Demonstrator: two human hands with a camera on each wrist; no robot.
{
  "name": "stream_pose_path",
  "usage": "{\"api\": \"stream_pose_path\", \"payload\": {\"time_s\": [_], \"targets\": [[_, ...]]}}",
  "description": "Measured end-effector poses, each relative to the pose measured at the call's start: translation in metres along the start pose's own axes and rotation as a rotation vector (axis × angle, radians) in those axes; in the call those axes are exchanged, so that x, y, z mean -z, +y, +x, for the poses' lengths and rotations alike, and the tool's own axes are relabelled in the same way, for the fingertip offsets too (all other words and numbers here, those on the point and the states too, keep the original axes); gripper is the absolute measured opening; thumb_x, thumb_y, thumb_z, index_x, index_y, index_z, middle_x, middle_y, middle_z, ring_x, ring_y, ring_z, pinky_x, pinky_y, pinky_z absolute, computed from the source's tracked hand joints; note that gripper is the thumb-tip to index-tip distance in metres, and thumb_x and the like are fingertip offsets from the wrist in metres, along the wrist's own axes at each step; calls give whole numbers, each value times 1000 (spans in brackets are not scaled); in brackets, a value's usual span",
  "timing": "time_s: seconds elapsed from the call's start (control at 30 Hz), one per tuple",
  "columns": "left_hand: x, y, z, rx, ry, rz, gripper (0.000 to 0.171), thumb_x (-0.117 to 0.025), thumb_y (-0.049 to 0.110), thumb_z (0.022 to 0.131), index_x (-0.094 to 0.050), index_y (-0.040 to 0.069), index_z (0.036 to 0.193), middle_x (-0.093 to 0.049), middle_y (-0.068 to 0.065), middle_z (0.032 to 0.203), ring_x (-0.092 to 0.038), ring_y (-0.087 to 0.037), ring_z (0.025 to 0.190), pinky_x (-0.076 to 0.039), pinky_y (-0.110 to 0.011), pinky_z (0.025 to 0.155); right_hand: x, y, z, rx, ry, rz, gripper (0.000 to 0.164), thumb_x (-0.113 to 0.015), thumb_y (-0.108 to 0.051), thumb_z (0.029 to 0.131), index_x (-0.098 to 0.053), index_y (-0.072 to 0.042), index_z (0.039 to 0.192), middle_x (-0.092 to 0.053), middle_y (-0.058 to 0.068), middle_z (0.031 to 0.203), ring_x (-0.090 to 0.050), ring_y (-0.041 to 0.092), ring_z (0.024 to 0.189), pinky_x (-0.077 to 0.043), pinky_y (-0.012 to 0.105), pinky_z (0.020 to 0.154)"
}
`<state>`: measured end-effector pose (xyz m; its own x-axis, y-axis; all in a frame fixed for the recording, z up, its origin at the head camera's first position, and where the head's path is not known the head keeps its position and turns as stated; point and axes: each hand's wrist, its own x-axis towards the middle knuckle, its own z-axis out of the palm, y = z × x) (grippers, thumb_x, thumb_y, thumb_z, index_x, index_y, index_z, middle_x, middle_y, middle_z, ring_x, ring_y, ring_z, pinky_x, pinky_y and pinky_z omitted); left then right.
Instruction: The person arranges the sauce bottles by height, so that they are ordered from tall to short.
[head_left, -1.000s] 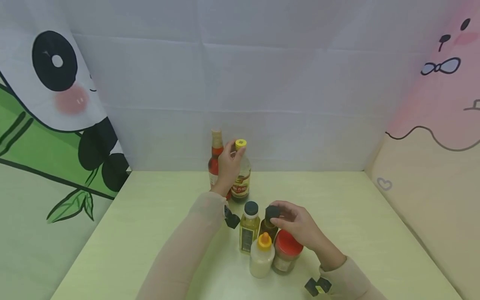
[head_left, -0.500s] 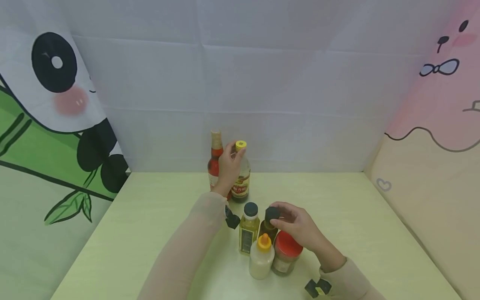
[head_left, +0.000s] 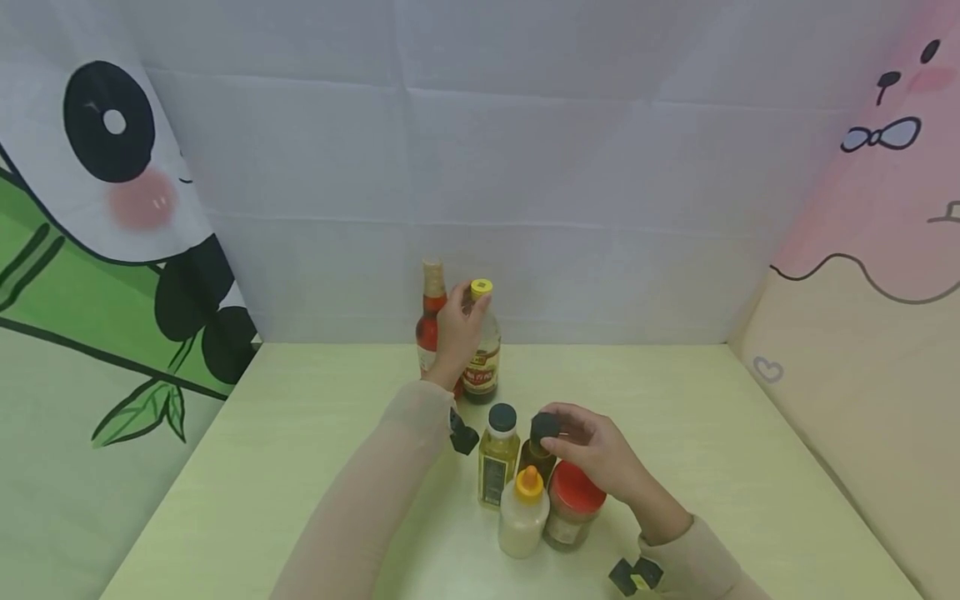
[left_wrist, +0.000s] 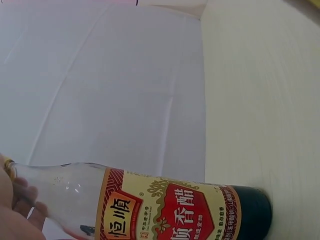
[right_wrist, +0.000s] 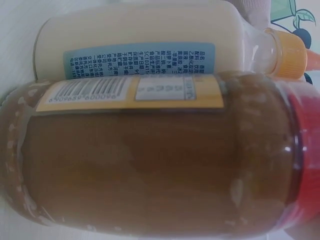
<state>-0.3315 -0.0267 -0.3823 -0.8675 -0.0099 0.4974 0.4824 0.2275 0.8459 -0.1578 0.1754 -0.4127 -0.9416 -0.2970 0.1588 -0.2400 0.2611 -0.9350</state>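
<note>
At the back of the table my left hand (head_left: pixel 459 329) grips the neck of a clear vinegar bottle (head_left: pixel 482 375) just under its yellow cap. The left wrist view shows this vinegar bottle (left_wrist: pixel 165 210) with its red and cream label and dark liquid low inside. Behind my left hand stands a red sauce bottle (head_left: pixel 427 329) with a gold-wrapped neck, partly hidden. Nearer, my right hand (head_left: pixel 596 446) pinches the black cap of a dark bottle (head_left: pixel 534 457), whose lower part is hidden by a jar with a red lid (head_left: pixel 576 492) and a squeeze bottle.
A yellow oil bottle (head_left: pixel 498 458) with a dark cap stands left of the dark bottle. In front is the white squeeze bottle (head_left: pixel 522 527) with an orange tip. In the right wrist view the brown-filled jar (right_wrist: pixel 150 165) lies close to the camera. A pale cloth wall (head_left: pixel 600 275) rises behind the table.
</note>
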Motion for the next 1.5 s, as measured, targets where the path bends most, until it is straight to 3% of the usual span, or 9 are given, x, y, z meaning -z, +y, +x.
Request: {"api": "stream_pose_path", "payload": {"time_s": [0.83, 1.23, 1.5], "targets": [[2, 1, 4, 65, -34, -8, 42, -62, 25, 98, -51, 2, 133, -60, -16, 126, -57, -26, 115, -45, -33, 98, 0, 0, 1, 14, 11, -16, 37, -69, -13, 91, -58, 0, 124, -65, 15, 116, -63, 32, 107, -48, 47, 95], [7, 3, -1, 62, -33, -64, 44, -62, 22, 98, -49, 4, 136, -57, -13, 130, -54, -22, 121, -42, -28, 100, 0, -2, -1, 10, 13, -28, 37, -69, -13, 92, -58, 0, 125, -65, 15, 116, -63, 32, 106, -47, 50, 95], [13, 2, -9, 39, -19, -117, 48, -61, 18, 98, -45, -2, 139, -53, -14, 137, -49, -22, 127, -38, -26, 104, 0, -3, -1, 18, 10, -30, 38, -69, -13, 91, -58, 1, 125, -65, 15, 115, -63, 34, 107, -47, 49, 95]]}}
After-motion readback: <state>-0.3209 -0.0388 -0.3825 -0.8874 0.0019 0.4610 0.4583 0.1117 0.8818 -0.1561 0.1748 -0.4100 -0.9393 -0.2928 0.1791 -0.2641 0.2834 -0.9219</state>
